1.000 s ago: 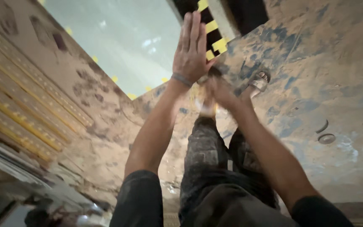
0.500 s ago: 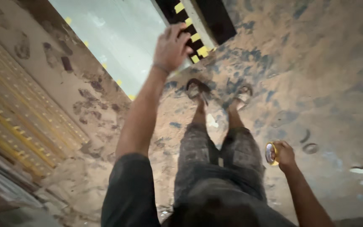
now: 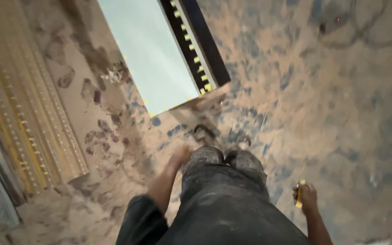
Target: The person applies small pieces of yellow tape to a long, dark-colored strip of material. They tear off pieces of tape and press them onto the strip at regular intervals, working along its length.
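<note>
I am standing and looking down at my dark dusty trousers and sandalled feet (image 3: 223, 140). My right hand (image 3: 306, 196) hangs by my right thigh and grips a yellow roll of tape (image 3: 299, 194). My left hand (image 3: 181, 155) is lowered beside my left thigh; it is blurred, and I see nothing in it. Ahead of my feet lies a pale glass panel (image 3: 153, 54) with small yellow tape pieces along its edges, and a dark frame bar (image 3: 196, 45) runs along its right side.
The floor (image 3: 323, 109) is dusty, tan with blue patches. Stacked yellow-edged perforated metal strips (image 3: 23, 118) lie at the left. A loop of dark cable (image 3: 364, 27) lies at the far right.
My left hand has dropped from raised above the panel to my thigh. My right hand with the tape roll sank lower. The view pulled back as I stood taller.
</note>
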